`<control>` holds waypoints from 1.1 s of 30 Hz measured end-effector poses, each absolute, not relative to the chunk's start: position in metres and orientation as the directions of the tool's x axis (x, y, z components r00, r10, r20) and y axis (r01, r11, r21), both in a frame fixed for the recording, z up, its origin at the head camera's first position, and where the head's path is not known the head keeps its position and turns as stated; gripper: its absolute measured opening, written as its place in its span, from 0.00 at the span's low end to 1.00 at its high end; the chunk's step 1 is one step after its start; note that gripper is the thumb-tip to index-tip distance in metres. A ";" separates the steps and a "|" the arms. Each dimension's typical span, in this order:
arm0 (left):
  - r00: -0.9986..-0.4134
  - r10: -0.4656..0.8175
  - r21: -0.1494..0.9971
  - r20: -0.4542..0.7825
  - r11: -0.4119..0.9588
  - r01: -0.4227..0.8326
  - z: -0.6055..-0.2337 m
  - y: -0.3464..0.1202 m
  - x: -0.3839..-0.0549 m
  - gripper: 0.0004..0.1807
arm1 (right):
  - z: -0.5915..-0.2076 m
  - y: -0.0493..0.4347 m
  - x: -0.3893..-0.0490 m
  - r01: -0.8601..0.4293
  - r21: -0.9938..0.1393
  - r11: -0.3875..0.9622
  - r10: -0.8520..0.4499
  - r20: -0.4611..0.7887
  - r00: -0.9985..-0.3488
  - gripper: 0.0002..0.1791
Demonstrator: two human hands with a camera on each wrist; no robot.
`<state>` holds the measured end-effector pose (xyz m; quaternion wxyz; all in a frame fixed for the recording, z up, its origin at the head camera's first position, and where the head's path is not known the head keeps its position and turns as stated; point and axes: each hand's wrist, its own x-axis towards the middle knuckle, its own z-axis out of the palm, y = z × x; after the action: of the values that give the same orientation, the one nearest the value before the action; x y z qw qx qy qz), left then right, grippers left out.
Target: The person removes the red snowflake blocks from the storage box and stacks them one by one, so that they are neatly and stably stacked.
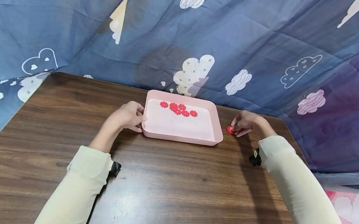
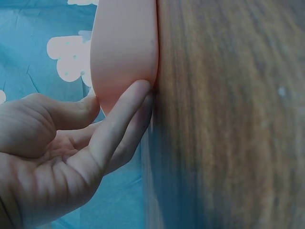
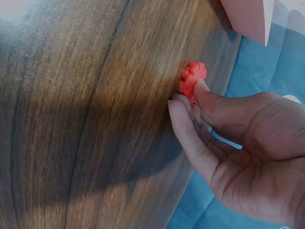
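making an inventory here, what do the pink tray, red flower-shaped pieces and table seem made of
Pink tray: probably plastic, smooth and fairly matt; its thin walls and rounded corners look moulded.
Red flower-shaped pieces: likely smooth plastic, given their even colour and notched edges; could be foam.
Table: wood or wood-look laminate; brown grain shows under a sheen.

- One pink tray (image 1: pixel 167 123)
- At least six red flower-shaped pieces (image 1: pixel 193 114) in the tray (they overlap, so the exact count is unclear)
- At least one more red piece (image 3: pixel 193 78), in the right hand (image 1: pixel 246 121)
- Two hands: that one and the left hand (image 1: pixel 128 116)
- Two pale sleeves (image 1: pixel 67 198)
- Two black wrist devices (image 1: pixel 255 158)
- One wooden table (image 1: pixel 173 184)
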<state>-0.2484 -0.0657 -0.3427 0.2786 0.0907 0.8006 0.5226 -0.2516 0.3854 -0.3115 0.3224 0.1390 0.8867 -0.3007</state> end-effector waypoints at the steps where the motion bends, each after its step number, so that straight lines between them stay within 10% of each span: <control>1: -0.828 0.437 0.888 -0.351 0.436 -0.146 -0.343 -0.066 -0.249 0.26 | -0.311 0.385 -0.251 0.441 -0.446 0.779 0.053 -0.654 -0.754 0.12; 33: -0.845 0.405 0.880 -0.350 0.451 -0.148 -0.344 -0.066 -0.249 0.24 | -0.274 0.294 -0.288 0.307 -0.519 0.798 -0.022 -0.534 -0.846 0.17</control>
<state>-0.2492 -0.0656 -0.3437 0.2671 0.0796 0.8087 0.5179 -0.2880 0.2936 -0.2744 0.2666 0.0784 0.9098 -0.3082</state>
